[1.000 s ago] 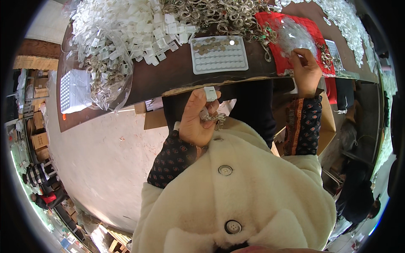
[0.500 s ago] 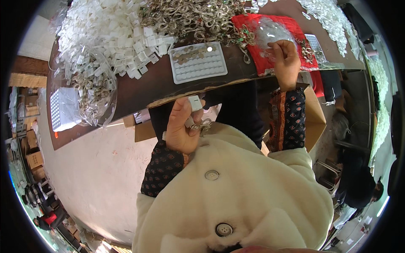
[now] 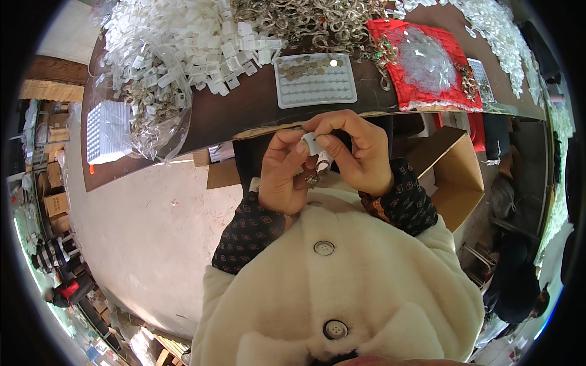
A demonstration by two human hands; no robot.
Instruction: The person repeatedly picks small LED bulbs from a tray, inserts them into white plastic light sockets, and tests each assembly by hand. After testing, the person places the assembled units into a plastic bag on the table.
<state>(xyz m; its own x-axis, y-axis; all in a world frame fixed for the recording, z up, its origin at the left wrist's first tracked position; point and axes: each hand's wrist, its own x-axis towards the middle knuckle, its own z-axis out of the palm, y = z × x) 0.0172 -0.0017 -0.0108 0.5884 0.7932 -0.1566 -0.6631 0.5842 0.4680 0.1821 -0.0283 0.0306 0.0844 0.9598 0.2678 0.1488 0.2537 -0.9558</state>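
Far left of frame: white grid tray on the dark brown table, near its left end. Just right of it, a clear plastic bag stuffed with metal rings and white bits, hanging over the table edge.

Upper left to upper centre: heap of small white plastic tags spread over the tabletop. Right of that, pile of metal rings along the top edge.

Centre top: white compartment tray, flat on the table, a few metal pieces in its back rows, front rows bare.

Centre of frame, just below the table edge: both my hands together. My left hand has thumb and forefinger closed on the left side of a small white tag. My right hand pinches the same tag from the right, fingers curled over the top. Tag sits between both thumbs, clamped from both sides. A small metal ring piece hangs just under it between my palms; can't tell which hand carries it.

Right of hands: open cardboard box below the table.

Upper right: red cloth on the table with a clump of clear plastic pieces on it.
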